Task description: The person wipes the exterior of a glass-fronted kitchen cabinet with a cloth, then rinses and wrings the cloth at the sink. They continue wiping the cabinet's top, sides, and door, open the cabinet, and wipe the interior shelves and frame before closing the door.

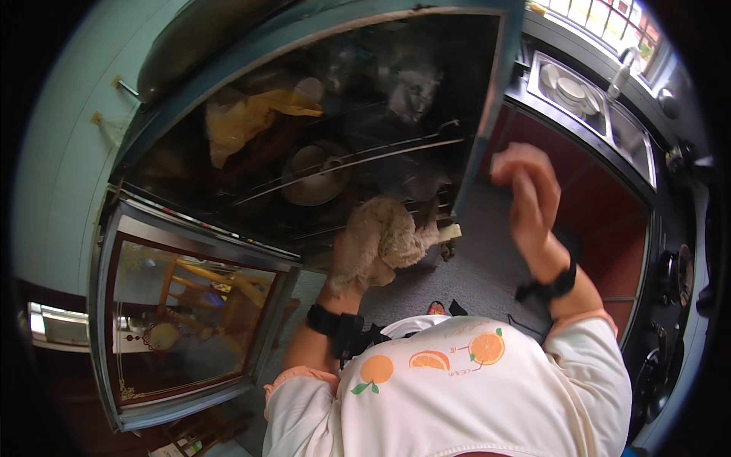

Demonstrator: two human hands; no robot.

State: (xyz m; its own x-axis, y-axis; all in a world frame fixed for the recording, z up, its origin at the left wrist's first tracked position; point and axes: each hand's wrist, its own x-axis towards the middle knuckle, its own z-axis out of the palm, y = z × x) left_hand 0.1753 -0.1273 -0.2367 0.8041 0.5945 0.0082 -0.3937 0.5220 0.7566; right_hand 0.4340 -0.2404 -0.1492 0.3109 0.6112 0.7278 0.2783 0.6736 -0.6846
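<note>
My left hand (345, 257) is on a fluffy beige cloth (394, 231), which covers most of its fingers, at the lower edge of a teal-framed cabinet (488, 108). My right hand (531, 194) is raised to the right of the cabinet, blurred, with its fingers loosely curled and nothing visible in it. Behind the cloth, a metal bowl (311, 194) lies beyond thin metal bars (394, 154) in the dark interior. A yellow plastic bag (240, 123) is farther left inside. The cloth partly hides the cabinet's lower slats.
A framed glass door (188, 320) stands at lower left, reflecting a wooden chair. At upper right, a double steel sink (597, 114) holds stacked white dishes (571, 90), above red cabinet fronts (599, 211). Pans stand along the black counter at far right. Grey floor (480, 245) shows between.
</note>
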